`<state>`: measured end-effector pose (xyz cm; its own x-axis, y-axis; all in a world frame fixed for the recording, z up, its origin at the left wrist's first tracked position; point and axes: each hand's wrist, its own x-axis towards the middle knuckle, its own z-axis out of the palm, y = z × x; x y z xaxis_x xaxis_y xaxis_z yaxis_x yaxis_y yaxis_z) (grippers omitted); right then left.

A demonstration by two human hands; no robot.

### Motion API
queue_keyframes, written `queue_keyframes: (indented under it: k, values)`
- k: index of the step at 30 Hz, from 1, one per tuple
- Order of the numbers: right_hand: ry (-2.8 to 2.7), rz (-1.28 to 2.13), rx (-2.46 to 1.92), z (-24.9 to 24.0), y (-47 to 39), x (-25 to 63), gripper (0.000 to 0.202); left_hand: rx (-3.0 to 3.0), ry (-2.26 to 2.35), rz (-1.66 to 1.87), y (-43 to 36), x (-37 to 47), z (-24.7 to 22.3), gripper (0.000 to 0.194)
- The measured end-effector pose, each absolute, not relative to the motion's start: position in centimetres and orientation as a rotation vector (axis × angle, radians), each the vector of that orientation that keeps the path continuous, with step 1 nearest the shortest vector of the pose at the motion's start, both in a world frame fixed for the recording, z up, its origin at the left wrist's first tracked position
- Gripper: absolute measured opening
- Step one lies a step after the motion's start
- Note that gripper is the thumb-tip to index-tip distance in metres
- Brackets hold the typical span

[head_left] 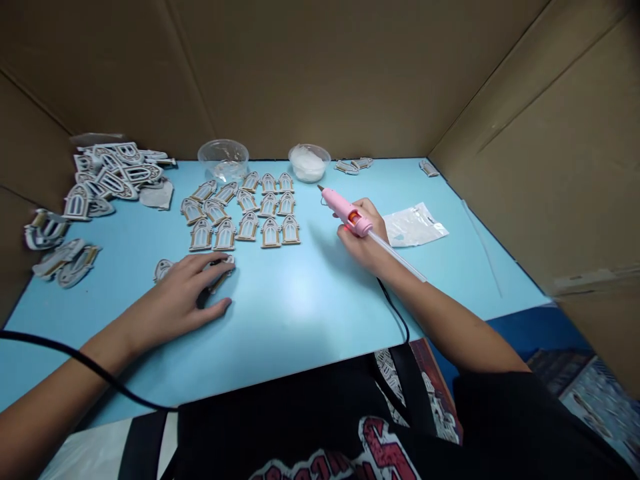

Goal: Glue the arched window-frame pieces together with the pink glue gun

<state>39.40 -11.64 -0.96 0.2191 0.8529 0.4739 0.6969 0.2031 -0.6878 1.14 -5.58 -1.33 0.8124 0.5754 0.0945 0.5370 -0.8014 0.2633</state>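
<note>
My right hand (pixel 364 233) is wrapped round a pink glue gun (pixel 345 211), whose tip points up and to the left; a clear glue stick (pixel 397 257) juts from its back. My left hand (pixel 193 290) lies low over the table, its fingertips on a small arched window piece (pixel 227 268) that is partly hidden beneath them. Another such piece (pixel 163 269) peeks out behind the back of that hand. Just beyond the left hand, several arched window pieces (pixel 271 233) with white and brown frames lie in rows.
At the left, a heap of window pieces (pixel 113 177) lies on the blue table (pixel 300 300). Two clear tubs (pixel 223 160) (pixel 309 163) stand at the back. A plastic bag (pixel 415 225) lies right. Black cables run near both arms, and cardboard walls enclose the table.
</note>
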Motion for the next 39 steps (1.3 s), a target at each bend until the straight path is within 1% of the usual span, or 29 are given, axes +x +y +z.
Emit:
queue_keyframes:
  k: [2,4,6,8,11,15,17,20,23,25,28,31,34,39]
  values:
    - [-1.548,0.215,-1.507,-1.1,-12.0,39.0,0.01,2.719,0.846,0.207,-6.4,1.7,-1.5,0.066]
    - [-1.577,0.225,-1.476,-1.3,-12.4,38.6,0.01,2.645,0.835,0.095,-6.9,2.8,-1.2,0.068]
    - [-1.615,0.242,-1.444,-1.5,-12.7,38.4,0.01,2.576,0.835,0.044,-6.8,3.7,-0.6,0.083]
    - [-1.645,0.262,-1.418,-1.6,-12.9,38.2,0.011,2.511,0.802,0.0,-6.4,4.4,0.0,0.092]
    - [-1.681,0.317,-1.394,-1.6,-13.2,37.9,0.013,2.424,0.815,-0.002,-6.3,5.1,0.1,0.096]
    - [-1.742,0.425,-1.34,-1.3,-13.9,37.3,0.021,2.366,0.877,0.197,-7.3,6.0,-0.9,0.091]
    - [-1.805,0.505,-1.286,-1.2,-14.3,36.9,0.02,2.323,0.857,0.222,-7.5,6.0,-1.2,0.097]
    - [-1.949,0.615,-1.175,-1.0,-14.8,36.4,0.016,2.281,0.821,0.17,-7.1,5.3,-1.2,0.108]
    - [-2.088,0.639,-1.066,-1.1,-15.2,35.9,0.015,2.293,0.81,0.182,-6.7,4.8,-1.2,0.107]
    - [-2.157,0.617,-1.029,-1.4,-15.4,35.7,0.014,2.336,0.795,0.281,-6.8,4.9,-1.5,0.106]
    - [-2.224,0.538,-1.026,-1.8,-15.7,35.5,0.009,2.418,0.737,0.527,-7.6,5.6,-2.4,0.097]
    - [-2.239,0.453,-1.011,-1.8,-15.8,35.3,0.009,2.49,0.636,0.713,-8.2,6.6,-3.2,0.085]
    - [-2.217,0.414,-0.99,-1.5,-15.6,35.2,0.014,2.519,0.581,0.756,-8.1,7.3,-3.5,0.082]
    - [-2.2,0.405,-1.002,-0.9,-15.4,35.1,0.019,2.434,0.628,0.774,-7.7,7.5,-3.3,0.085]
